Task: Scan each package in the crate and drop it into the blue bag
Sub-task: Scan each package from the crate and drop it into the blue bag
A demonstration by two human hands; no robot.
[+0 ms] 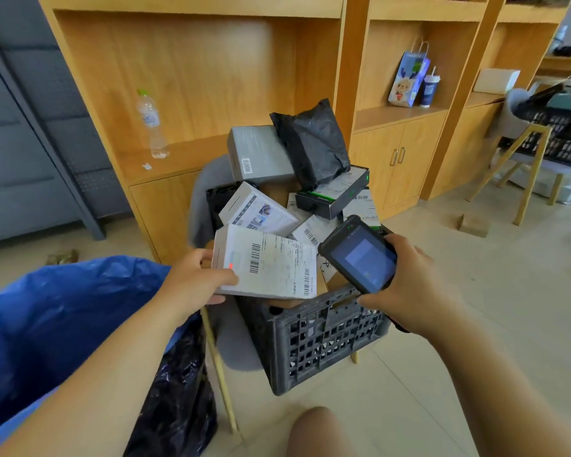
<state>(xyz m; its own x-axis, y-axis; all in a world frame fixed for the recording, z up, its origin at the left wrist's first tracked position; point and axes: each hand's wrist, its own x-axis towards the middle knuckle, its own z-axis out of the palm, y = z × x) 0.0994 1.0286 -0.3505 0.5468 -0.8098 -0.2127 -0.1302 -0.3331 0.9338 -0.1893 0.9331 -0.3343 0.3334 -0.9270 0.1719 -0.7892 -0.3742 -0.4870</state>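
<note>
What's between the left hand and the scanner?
The white package, gripped by the left hand, fills the gap up to the scanner in the right hand, in the head view.

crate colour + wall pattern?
Dark grey plastic crate, walls a lattice of small rectangular holes. Head view, the only one, shows it clearly.

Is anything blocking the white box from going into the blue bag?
Nothing visible does. The left hand holds the white box above the crate, and the blue bag lies right beside it, to the left.
</note>
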